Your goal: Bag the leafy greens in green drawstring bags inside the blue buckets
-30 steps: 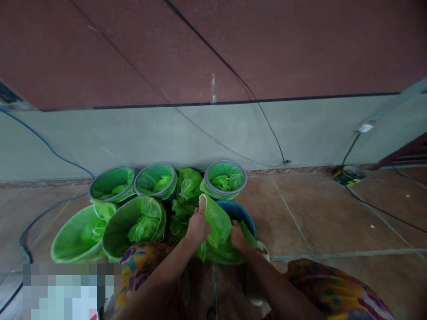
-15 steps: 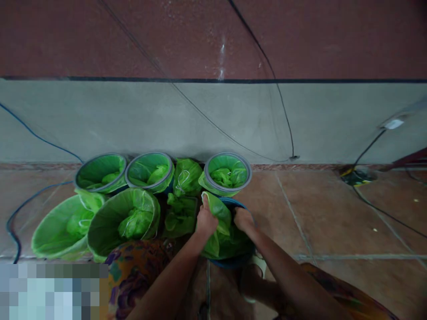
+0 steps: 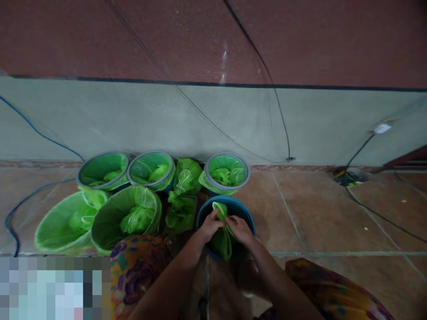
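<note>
**Sheer lime-green bag (image 3: pixel 222 243) held up in the mouth of a round blue bin (image 3: pixel 247 212)**

From where I stand, the bag is bunched narrow, its pale-edged top raised and its lower folds hanging inside the bin. The person's left hand (image 3: pixel 211 226) is clamped on it just below that edge. The right hand (image 3: pixel 241 230) is close beside, its fingers pinched on the same cloth.

Just left of the bin lies a crumpled green bundle (image 3: pixel 182 214), and behind that sits a green bag with a looped white cord (image 3: pixel 188 175). Directly behind the bin stands a grey-rimmed, green-lined bucket (image 3: pixel 227 161); two similar grey-rimmed buckets (image 3: pixel 143 168) stand farther left. In front of those, two wide green-lined containers (image 3: pixel 109 218) tilt their mouths toward the person, with a green bundle in each.

Everything rests on a brown tiled floor (image 3: pixel 267 200), between the person's flower-patterned clothing (image 3: pixel 140 271) and a two-tone wall (image 3: pixel 133 118), dark red above and pale grey below. A blue cable (image 3: pixel 43 135) runs along the left.
</note>
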Action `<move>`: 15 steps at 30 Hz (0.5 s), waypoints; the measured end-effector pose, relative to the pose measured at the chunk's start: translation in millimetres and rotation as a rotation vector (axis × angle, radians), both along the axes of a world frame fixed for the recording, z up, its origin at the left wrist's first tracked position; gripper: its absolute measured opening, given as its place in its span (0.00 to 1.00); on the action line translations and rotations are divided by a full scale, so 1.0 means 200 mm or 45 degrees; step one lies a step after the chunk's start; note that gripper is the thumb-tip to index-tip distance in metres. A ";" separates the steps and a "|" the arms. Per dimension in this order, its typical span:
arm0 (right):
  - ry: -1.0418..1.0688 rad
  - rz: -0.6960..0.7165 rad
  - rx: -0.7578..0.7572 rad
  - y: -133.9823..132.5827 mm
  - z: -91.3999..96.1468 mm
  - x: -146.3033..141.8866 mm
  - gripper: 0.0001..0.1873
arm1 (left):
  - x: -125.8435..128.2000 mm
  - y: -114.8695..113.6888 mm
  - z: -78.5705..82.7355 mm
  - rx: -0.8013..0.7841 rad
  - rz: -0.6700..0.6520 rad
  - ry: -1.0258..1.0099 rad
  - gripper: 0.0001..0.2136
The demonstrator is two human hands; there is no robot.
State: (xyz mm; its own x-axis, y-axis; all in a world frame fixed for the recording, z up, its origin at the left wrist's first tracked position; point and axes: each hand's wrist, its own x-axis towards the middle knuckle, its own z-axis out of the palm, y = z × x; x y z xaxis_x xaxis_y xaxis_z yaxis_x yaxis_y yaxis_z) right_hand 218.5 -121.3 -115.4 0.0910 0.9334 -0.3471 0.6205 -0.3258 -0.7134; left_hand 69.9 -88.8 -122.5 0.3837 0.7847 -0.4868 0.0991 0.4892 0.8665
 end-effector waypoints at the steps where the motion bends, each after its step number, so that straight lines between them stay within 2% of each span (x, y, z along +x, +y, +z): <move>1: 0.066 0.005 -0.008 -0.02 0.02 0.00 0.17 | 0.01 0.00 0.01 -0.037 0.001 -0.073 0.30; 4: 0.135 0.014 -0.008 -0.07 0.04 0.00 0.14 | 0.01 -0.02 0.03 -0.043 -0.058 -0.083 0.24; 7: -0.032 -0.025 -0.042 -0.09 0.06 0.04 0.09 | 0.00 -0.02 0.04 0.133 -0.179 0.251 0.16; 9: -0.203 -0.040 -0.057 -0.08 0.11 0.11 0.10 | -0.02 0.00 0.08 0.393 -0.312 0.597 0.13; 12: -0.388 0.029 -0.006 -0.06 0.21 0.27 0.10 | -0.05 0.08 0.20 0.869 -0.560 1.026 0.13; 15: -0.405 0.261 -0.048 -0.10 0.30 0.41 0.08 | -0.07 0.18 0.34 1.289 -0.763 1.158 0.11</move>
